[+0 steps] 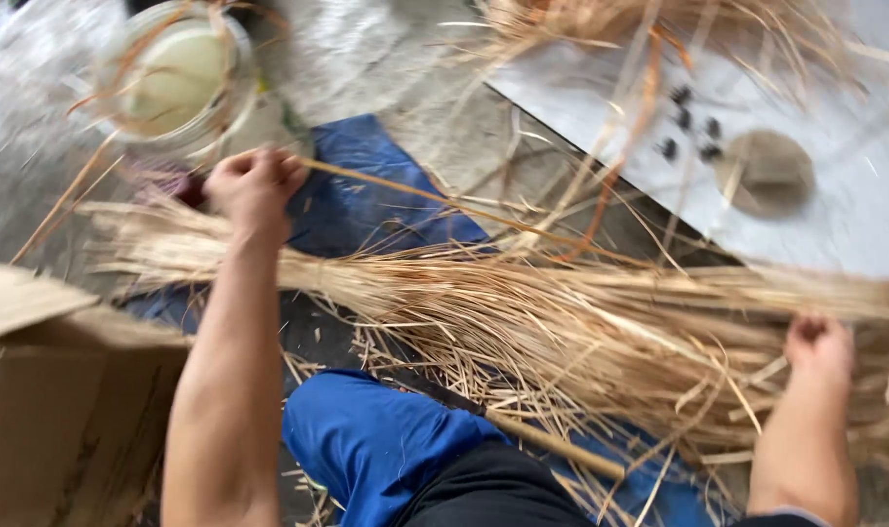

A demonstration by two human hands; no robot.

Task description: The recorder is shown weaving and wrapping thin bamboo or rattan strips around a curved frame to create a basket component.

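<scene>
From my seat I see the left hand [254, 185] in the upper left of the frame, fist clenched around a thin straw strand [405, 190] that runs off to the right, just above the bound end of a long bundle of dry straw [523, 312] lying across the middle of the frame. The right hand [820, 346] sits at the lower right, curled into the loose straw there and seemingly gripping a bunch of it (the fingers are buried, so I can't make out exactly how much). The bundle rests over a blue tarp [366, 176] and crosses above a knee in blue cloth [366, 439] at the bottom centre. A knife with a wooden handle [523, 434] lies under the straw near that knee. A cardboard box [64, 390] fills the lower left, and a blurred clear container [176, 83] stands upper left
</scene>
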